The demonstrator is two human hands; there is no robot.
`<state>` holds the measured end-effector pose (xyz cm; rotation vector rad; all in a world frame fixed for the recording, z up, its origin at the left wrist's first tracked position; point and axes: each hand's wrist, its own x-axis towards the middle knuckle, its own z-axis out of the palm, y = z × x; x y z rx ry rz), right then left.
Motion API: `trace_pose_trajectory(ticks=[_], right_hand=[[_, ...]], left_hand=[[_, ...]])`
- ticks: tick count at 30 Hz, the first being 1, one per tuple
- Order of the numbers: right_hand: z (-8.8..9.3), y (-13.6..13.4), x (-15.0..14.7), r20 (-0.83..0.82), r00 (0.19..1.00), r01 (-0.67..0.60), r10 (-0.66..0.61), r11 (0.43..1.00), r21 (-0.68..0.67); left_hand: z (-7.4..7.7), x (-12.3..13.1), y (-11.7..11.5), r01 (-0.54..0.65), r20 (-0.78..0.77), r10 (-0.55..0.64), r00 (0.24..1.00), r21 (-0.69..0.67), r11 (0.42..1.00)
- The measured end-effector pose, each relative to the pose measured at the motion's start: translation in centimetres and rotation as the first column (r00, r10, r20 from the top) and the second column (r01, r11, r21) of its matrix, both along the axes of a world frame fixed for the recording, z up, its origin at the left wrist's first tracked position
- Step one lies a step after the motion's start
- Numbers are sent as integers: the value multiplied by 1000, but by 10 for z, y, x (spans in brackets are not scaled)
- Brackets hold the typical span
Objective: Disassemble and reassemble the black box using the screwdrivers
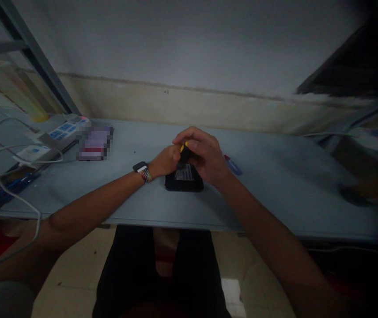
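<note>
A black, flat, rounded box (185, 184) with a printed label facing up lies on the table near the front edge. My right hand (205, 154) is closed around a yellow-and-black screwdriver (184, 152), held tilted above the box's label; its tip is hidden. My left hand (165, 161) rests at the box's far left side, fingers curled in close against the screwdriver. Most of the left fingers are hidden, so what they grip does not show. To the right of my right hand lies a small tool with a clear purplish handle and a red end (232, 165).
A blurred-out phone (95, 142) lies at the left, beside a white power strip (65, 134) with plugs. A white cable (13, 194) loops over the left table edge. Blue pens (17, 187) lie nearby. A dark object (354, 194) sits at the right. A wall backs the table.
</note>
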<state>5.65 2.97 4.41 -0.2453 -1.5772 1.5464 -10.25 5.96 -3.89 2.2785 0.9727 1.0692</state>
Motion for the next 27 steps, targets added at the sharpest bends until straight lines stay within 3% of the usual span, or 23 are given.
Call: trace_pose_trajectory(ticks=[6,10,13,21,27], right_hand=[[-4,1,-3,5,1000,15,-15,999,-52],[0,0,-2,29,998,47,-47,999,-9],[2,0,-1,12,999,33,-33,999,34],[-2,2,0,29,999,34,-36,996,85],[-5,2,-3,8,999,43,-43,999,1]], left_hand=[[-4,1,4,7,52,-6,999,-12,1000],[-11,-1,7,-25,25,25,999,-20,999],[-13,-2,8,14,25,-15,1000,42,999],[-8,-1,7,42,6,-42,999,68,997],[-15,-2,10,-39,56,40,998,-27,999]])
